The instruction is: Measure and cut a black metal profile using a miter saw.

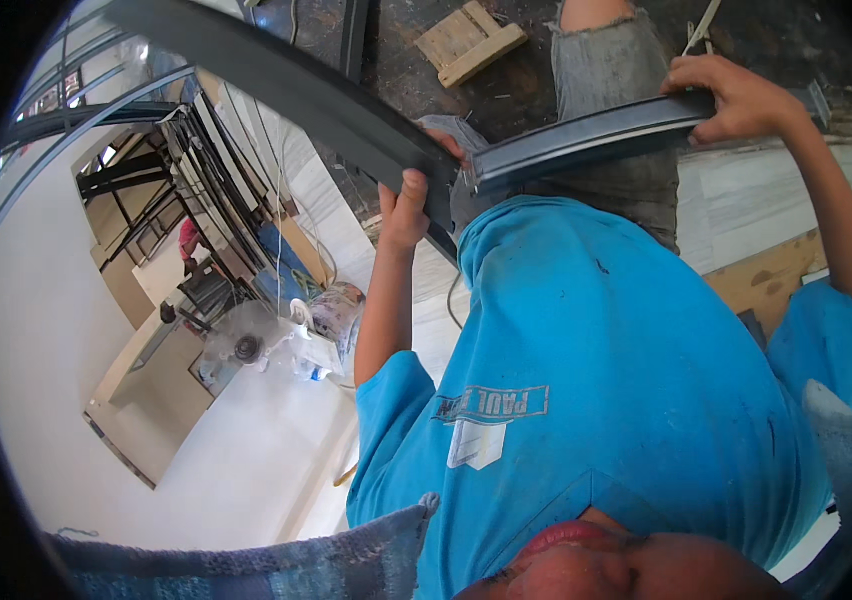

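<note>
My left hand (404, 212) is wrapped round the near end of a long dark grey metal profile (296, 85), its thumb and fingertips showing at the edges. The profile slants from the upper left down to the middle of the view. My right hand (741, 98) grips a shorter grey metal channel (586, 140) close to its right end. This channel lies across my lap, over the grey jeans (611, 70). Its open left end sits right beside the long profile, near my left fingers; I cannot tell whether the two touch.
A small wooden block (471, 42) lies on the dark work surface ahead. At the left, many profiles (216, 170) lean by the wall, with a standing fan (248, 345) nearer and loose white cables (279, 200). Farther back is another person in red (189, 240). A wooden board (771, 270) is at the right.
</note>
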### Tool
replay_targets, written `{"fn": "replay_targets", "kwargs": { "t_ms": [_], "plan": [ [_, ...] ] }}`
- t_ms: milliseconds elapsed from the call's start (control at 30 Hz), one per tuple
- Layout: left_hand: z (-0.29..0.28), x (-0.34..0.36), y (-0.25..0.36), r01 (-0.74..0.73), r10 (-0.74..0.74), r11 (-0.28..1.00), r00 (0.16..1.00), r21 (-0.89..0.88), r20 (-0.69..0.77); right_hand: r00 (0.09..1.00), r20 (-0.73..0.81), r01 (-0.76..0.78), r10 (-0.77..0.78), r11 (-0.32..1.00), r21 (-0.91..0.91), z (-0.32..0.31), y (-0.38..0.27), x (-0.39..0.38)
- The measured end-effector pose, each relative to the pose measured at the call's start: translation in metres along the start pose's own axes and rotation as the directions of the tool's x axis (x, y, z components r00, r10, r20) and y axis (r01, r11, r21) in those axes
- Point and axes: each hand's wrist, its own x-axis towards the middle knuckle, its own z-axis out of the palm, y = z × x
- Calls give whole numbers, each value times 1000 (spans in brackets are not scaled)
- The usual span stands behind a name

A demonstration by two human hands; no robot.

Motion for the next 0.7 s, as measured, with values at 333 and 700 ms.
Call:
{"fn": "replay_targets", "kwargs": {
  "t_ms": [333,700],
  "plan": [
    [20,11,4,127,-161,903,986,-411,-48,700,-696,-29,156,981,191,-6,152,84],
    [-2,-10,-20,149,-216,845,974,-514,-73,631,-696,-60,342,916,396,74,150,89]
  ]
}}
